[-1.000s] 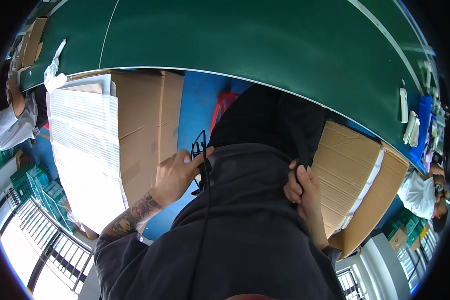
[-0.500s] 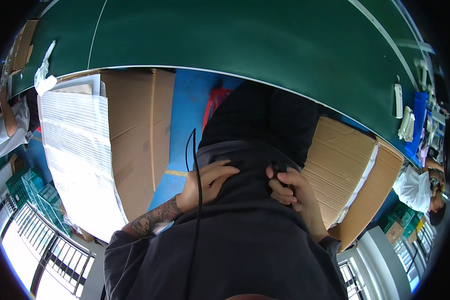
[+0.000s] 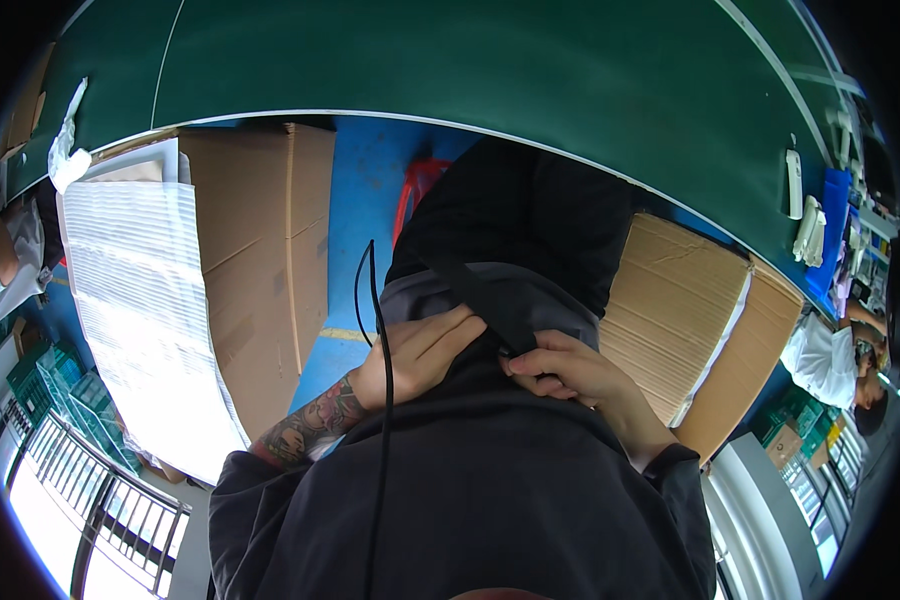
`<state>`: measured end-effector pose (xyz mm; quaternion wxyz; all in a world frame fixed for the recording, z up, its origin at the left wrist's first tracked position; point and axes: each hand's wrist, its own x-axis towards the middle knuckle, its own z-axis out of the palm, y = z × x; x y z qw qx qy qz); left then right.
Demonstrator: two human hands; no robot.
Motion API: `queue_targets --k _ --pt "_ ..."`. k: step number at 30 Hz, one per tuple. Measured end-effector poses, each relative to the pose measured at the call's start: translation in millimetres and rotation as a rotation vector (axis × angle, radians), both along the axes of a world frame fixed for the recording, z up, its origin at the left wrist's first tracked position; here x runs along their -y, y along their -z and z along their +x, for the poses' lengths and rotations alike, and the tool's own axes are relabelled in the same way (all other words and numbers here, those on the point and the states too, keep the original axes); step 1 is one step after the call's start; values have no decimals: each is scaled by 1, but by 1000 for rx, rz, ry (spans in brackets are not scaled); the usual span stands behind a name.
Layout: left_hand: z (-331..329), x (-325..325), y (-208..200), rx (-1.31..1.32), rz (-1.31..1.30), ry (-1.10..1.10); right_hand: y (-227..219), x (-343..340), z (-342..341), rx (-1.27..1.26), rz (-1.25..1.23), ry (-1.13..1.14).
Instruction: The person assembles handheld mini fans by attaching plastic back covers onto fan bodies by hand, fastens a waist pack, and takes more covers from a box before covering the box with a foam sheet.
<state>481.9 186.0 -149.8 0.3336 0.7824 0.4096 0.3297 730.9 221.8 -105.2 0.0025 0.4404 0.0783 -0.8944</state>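
A loose, dark charcoal shirt (image 3: 490, 480) with wide, creased sleeves (image 3: 255, 500) fills the lower centre of the frame, black trousers (image 3: 560, 215) show above it, a patterned tattoo (image 3: 320, 420) covers the left forearm, and a thin black cable (image 3: 385, 450) crosses the shirt lengthwise.

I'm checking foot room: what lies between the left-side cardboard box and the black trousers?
In the head view, blue floor and a red thing beside the trousers; a black cable loops in front.

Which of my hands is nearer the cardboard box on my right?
Right. Your right hand, at the black strap's lower end, is left of the cardboard box; your left hand is farther left.
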Motion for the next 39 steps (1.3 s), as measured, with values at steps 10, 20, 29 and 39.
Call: queue_targets --k 10,20,29,39 --pt "-3 -5 -10 -32 33 43 4 2 1 -51 -18 20" --pt "-1 -2 -4 -47 37 98 2 2 -4 -46 -6 -18" --pt "-2 1 -7 -28 78 29 2 4 0 -28 -14 49" --pt "-4 -5 -12 -89 117 92 6 6 0 -49 -21 -7"
